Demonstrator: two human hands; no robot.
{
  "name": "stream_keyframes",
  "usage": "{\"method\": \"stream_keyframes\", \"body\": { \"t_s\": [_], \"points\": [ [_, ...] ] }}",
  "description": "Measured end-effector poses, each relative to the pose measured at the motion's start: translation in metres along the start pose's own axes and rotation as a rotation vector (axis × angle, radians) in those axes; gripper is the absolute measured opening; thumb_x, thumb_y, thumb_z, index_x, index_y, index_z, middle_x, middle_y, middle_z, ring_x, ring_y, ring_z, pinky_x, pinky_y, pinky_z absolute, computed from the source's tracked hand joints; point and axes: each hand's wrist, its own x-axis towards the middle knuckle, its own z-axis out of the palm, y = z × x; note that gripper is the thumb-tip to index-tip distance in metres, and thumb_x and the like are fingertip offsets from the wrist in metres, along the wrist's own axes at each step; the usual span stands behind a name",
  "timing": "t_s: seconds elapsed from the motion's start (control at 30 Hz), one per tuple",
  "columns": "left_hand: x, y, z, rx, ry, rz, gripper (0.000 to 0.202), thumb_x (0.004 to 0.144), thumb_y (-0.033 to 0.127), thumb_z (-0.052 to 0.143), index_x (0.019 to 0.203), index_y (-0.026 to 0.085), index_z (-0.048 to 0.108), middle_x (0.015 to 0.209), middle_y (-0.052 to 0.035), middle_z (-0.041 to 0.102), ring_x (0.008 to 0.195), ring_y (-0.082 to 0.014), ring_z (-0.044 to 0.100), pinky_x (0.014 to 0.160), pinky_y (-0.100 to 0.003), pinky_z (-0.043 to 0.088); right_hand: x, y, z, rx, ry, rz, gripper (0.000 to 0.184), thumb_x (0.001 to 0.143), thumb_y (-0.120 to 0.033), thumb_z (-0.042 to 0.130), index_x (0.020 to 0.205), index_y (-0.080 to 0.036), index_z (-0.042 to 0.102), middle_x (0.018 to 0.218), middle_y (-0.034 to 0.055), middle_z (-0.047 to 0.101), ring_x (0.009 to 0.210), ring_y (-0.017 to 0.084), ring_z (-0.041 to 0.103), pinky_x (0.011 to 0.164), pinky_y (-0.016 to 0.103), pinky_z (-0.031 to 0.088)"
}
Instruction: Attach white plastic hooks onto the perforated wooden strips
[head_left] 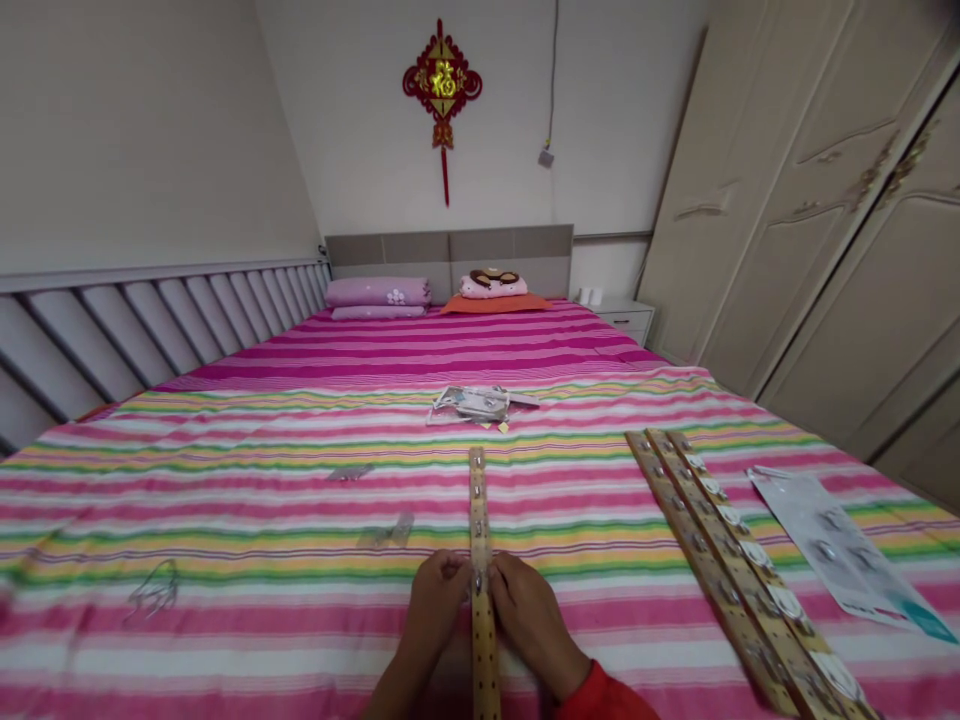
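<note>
A narrow yellow-brown wooden strip (481,640) with rows of holes lies lengthwise on the striped bedspread in front of me. Small metal hooks (478,490) sit along its far part. My left hand (439,595) is closed at the strip's left edge, fingers curled beside a metal piece at its middle; what its fingertips pinch is too small to make out. On the opposite edge, my right hand (526,605) is closed with thumb and fingers gripping the strip. The near end of the strip runs out of view between my wrists.
Several similar strips with hooks (705,540) lie at the right, near a blister pack (847,550). Packaging (480,403) is piled beyond the strip. Plastic scraps (386,532) and a clear tangled piece (155,590) lie left. The bed has a side rail (187,310); a wardrobe (810,200) stands right.
</note>
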Motion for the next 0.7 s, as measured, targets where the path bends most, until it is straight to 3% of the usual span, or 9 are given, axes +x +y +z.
{"method": "stream_keyframes", "body": {
  "t_s": [0.47,0.7],
  "points": [
    [0.004,-0.014,0.003,0.003,0.016,0.007,0.014,0.063,0.034,0.059,0.06,0.02,0.058,0.058,-0.0013,0.064,0.057,-0.0169,0.06,0.054,-0.027,0.046,0.002,0.001,0.003,-0.079,-0.022,0.026,0.035,0.094,-0.029,0.029,0.093,-0.022,0.063,0.09,0.0054,0.071,0.083,0.019,0.064,0.07,0.026,0.04],
    [0.003,-0.016,0.005,-0.105,0.031,-0.02,0.011,0.062,0.029,0.061,0.064,0.02,0.056,0.056,0.0021,0.06,0.053,-0.0143,0.056,0.051,-0.024,0.043,0.001,0.001,0.004,-0.093,-0.016,0.03,0.037,0.095,-0.029,0.027,0.092,-0.022,0.063,0.09,0.0059,0.071,0.085,0.019,0.064,0.071,0.026,0.04]
  ]
}}
